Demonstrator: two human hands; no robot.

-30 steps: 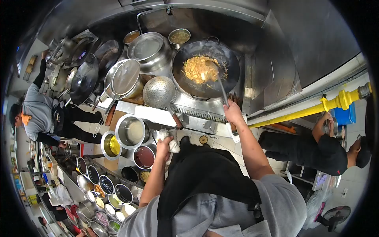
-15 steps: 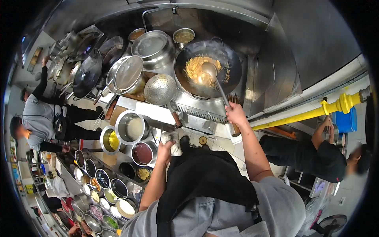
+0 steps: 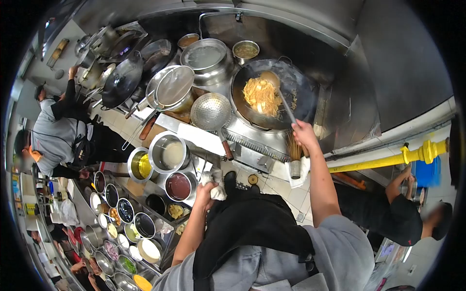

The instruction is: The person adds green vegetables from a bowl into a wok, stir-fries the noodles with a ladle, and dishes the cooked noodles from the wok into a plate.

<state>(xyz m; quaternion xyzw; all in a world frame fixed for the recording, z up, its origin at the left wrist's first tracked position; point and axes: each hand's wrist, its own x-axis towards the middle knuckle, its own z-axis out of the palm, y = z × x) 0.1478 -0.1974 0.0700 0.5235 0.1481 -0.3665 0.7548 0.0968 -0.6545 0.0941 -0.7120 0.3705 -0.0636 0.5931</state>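
Observation:
My right hand [image 3: 305,135] is closed around the long handle of a metal ladle [image 3: 286,105]. The ladle's bowl rests at the far side of a heap of yellow noodles [image 3: 261,97] inside a dark wok [image 3: 307,99]. A few loose strands stick to the wok's right side. Down by my waist, my left hand [image 3: 206,195] grips a crumpled white cloth [image 3: 218,186]. Just beyond that hand stands a pot of dark red sauce [image 3: 178,187]. A bamboo wok brush [image 3: 294,160] stands below my right hand.
A perforated strainer [image 3: 211,111] lies left of the wok, near a large lidded pot [image 3: 204,54]. Several ingredient containers [image 3: 126,210] fill the left counter. A yellow pipe [image 3: 378,160] runs at right. Co-workers stand at left [image 3: 58,131] and right [image 3: 378,211].
The ladle's bowl has moved from on top of the noodles to their far side, and the noodles are heaped more tightly. The camera view has shifted, moving the stove rightward. My left hand still holds the cloth.

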